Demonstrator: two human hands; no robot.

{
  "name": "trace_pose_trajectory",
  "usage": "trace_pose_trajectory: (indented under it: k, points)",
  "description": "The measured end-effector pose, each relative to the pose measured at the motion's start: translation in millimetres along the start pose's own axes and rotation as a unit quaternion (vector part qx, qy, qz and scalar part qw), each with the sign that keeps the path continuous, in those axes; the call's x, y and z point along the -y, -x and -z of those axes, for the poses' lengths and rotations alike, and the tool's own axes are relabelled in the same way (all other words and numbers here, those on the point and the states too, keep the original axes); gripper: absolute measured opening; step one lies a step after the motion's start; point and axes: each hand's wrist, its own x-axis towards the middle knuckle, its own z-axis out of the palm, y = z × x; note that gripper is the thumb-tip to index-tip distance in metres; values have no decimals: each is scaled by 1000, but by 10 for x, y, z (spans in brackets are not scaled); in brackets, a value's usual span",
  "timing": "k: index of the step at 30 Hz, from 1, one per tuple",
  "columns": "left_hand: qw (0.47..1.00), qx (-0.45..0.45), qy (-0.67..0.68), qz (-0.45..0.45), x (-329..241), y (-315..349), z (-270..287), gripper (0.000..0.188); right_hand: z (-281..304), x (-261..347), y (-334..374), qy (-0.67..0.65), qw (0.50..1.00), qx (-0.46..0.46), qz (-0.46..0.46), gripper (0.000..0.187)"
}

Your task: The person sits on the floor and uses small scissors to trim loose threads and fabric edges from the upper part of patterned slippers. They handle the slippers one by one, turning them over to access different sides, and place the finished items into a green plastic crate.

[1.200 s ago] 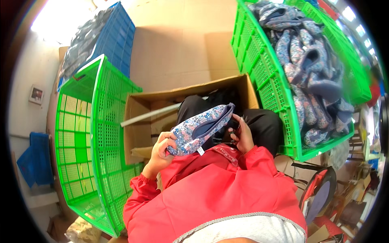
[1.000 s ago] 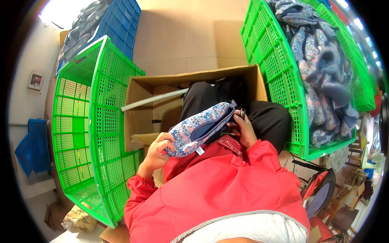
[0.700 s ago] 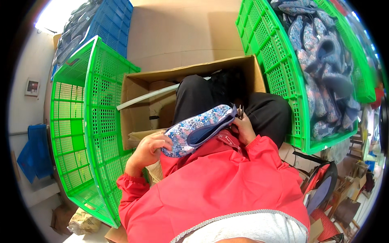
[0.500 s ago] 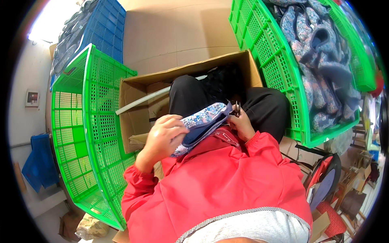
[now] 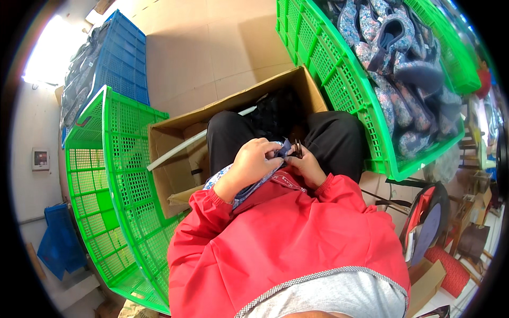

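In my lap lies a blue-and-white floral fabric slipper (image 5: 245, 195) with a dark blue edge, largely covered by my left hand and forearm. My left hand (image 5: 254, 160) is closed on its far end, fingertips pinching the dark blue trim (image 5: 284, 148). Close against those fingertips, my right hand (image 5: 308, 167) is closed around small dark thread snips (image 5: 298, 150), their points upward. Its thumb and finger also meet at the trim; whether they grip the cloth is hidden.
Beyond my knees stands an open cardboard box (image 5: 175, 183) with a white pole (image 5: 183, 148) and dark material inside. A green crate (image 5: 132, 175) is at left, a blue crate (image 5: 124, 63) behind it. At right, another green crate (image 5: 339, 79) holds several floral slippers (image 5: 400, 69).
My left hand has moved right along the slipper to its far end, meeting my right hand. The slipper has turned and is now more covered. The view has shifted slightly.
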Motion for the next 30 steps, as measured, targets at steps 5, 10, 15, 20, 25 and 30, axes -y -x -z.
trace_pose_trajectory:
  k: [5, 10, 15, 20, 25, 30]
  points:
    - [998, -7, 19, 58, 132, 42, -83, 36, 10, 115, 53, 43, 998, 17, -33, 21]
    - [998, -9, 17, 65, 157, 61, -132, 36, 58, 140, 45, 33, 999, 5, -20, 27]
    - [998, -7, 18, 67, 169, 36, -156, 36, -24, 244, 3, 28, 1000, -2, 1, 26]
    - [997, -8, 29, 67, 207, 5, -181, 32, -159, 325, -67, -16, 999, -30, 20, 13]
    - [996, -25, 21, 83, 202, -33, -218, 24, -205, 290, -116, -38, 998, -26, 44, 11]
    - [994, -61, 27, 88, 228, -24, -266, 20, -240, 298, -122, -35, 998, -5, 58, 10]
